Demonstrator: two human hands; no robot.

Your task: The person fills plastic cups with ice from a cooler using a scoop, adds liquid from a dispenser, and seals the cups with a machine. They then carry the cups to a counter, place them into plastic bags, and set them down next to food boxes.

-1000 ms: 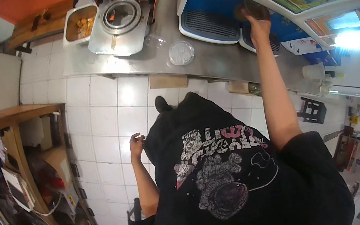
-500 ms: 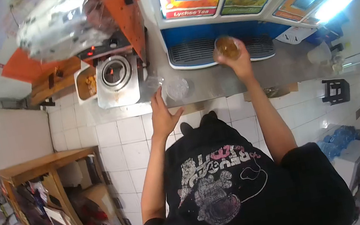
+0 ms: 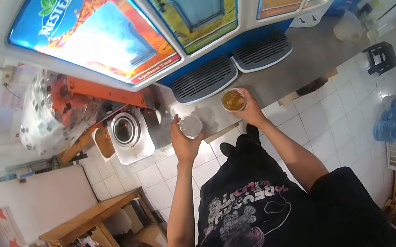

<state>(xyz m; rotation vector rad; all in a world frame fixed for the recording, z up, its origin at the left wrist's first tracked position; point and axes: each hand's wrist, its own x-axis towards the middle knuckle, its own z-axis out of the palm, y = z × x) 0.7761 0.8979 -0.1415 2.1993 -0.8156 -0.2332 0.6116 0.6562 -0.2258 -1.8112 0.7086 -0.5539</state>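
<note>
Hands held apart over the front of a steel surface [image 3: 322, 46], a person in a black printed shirt [image 3: 257, 219] handles two round cups. The right hand [image 3: 252, 113] is wrapped around a cup of amber drink [image 3: 233, 100], thumb and fingers against its side, just in front of a pair of dark drip trays [image 3: 203, 79]. To its left, the left hand [image 3: 187, 145] curls around a clear cup [image 3: 190, 126] near the surface's front edge; whether that cup is lifted or resting cannot be told. Above the trays rises a drinks dispenser [image 3: 177, 26], its panels brightly lit, one labelled "Lychee Tea." Beyond the left hand stands an orange machine with a metal ring [image 3: 125, 129] set in a plate, next to a food pan [image 3: 104, 144]. A pale jug [image 3: 348, 26] stands at the surface's far right, with a black stool [image 3: 380, 58] on the tiled floor [image 3: 334, 113] below.
</note>
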